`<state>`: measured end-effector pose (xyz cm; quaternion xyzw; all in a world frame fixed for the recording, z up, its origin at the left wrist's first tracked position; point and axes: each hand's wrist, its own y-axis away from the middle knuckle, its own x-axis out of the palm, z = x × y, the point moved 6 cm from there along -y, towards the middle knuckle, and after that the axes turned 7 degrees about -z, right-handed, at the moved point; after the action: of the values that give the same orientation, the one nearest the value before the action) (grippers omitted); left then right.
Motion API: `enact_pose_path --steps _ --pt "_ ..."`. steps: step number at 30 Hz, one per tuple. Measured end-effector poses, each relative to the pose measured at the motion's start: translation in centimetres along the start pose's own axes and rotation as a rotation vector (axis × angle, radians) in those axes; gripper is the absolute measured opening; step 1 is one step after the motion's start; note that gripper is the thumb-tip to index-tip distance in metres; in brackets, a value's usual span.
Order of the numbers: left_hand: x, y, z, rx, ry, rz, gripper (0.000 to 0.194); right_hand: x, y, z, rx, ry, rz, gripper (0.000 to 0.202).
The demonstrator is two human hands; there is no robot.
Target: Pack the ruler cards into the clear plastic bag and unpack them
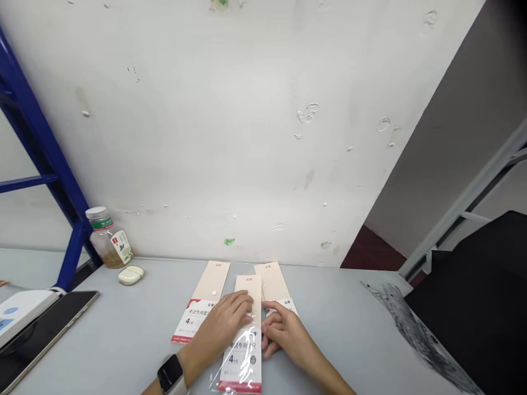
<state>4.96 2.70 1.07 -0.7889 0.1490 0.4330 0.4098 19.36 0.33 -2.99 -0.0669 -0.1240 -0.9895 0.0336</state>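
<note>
A ruler set packet [244, 359] in clear film lies in the middle of the grey table, its card cream above and white with a red strip below. My left hand [230, 315] is on its left side, fingers bent and pressed onto the card. At its right edge, my right hand [282, 332] has curled fingers touching the clear film, the index finger a little raised. Two similar packets lie behind: a left packet [212, 280], partly under my left hand, and a right packet [272, 280], partly covered by my right hand.
Toward the back left stand a clear jar [109, 241] with a white lid and a small cream case [130, 275]. A dark phone [45, 337] lies beside a white box [24, 312]. Black fabric [477, 291] covers the right side. A white wall [247, 137] borders the table.
</note>
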Motion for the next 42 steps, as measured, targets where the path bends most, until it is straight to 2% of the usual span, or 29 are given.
enact_pose_path --steps 9,13,15,19,23,26,30,35,38,42 --pt "-0.8 -0.3 -1.4 0.055 -0.011 -0.054 0.017 1.2 0.2 -0.7 0.003 -0.066 0.033 0.064" --pt "-1.7 -0.4 -1.4 0.041 -0.010 -0.099 0.010 1.3 0.1 -0.7 -0.038 -0.036 0.037 0.065" --pt "-2.4 -0.3 -0.5 -0.052 -0.001 -0.171 0.007 1.0 0.1 -0.4 -0.054 -0.030 0.016 0.063" --pt "-3.2 0.3 2.1 -0.359 0.138 -0.333 0.009 0.4 0.0 0.0 -0.078 -0.057 -0.017 0.059" --pt "-2.1 0.4 3.4 -0.515 0.445 -0.326 0.010 0.6 0.1 0.0 -0.094 -0.074 0.026 0.058" --pt "-2.3 0.3 4.2 -0.564 0.519 -0.349 0.012 0.5 0.2 0.2 -0.114 -0.054 0.026 0.056" --pt "-4.2 0.8 7.0 -0.635 0.351 -0.382 0.016 -0.6 0.1 0.7 -0.109 0.011 -0.029 0.051" --pt "-6.1 2.2 10.8 -0.706 0.199 -0.312 0.019 -2.2 -0.3 1.1 -0.153 -0.003 -0.052 0.045" --pt "-6.4 2.3 11.1 -0.625 0.061 -0.256 0.020 -2.8 -0.6 1.1 -0.175 -0.005 -0.063 0.044" --pt "-5.4 1.8 9.9 -0.549 -0.128 -0.104 0.024 -3.0 -0.8 1.1 -0.184 0.007 -0.074 0.039"
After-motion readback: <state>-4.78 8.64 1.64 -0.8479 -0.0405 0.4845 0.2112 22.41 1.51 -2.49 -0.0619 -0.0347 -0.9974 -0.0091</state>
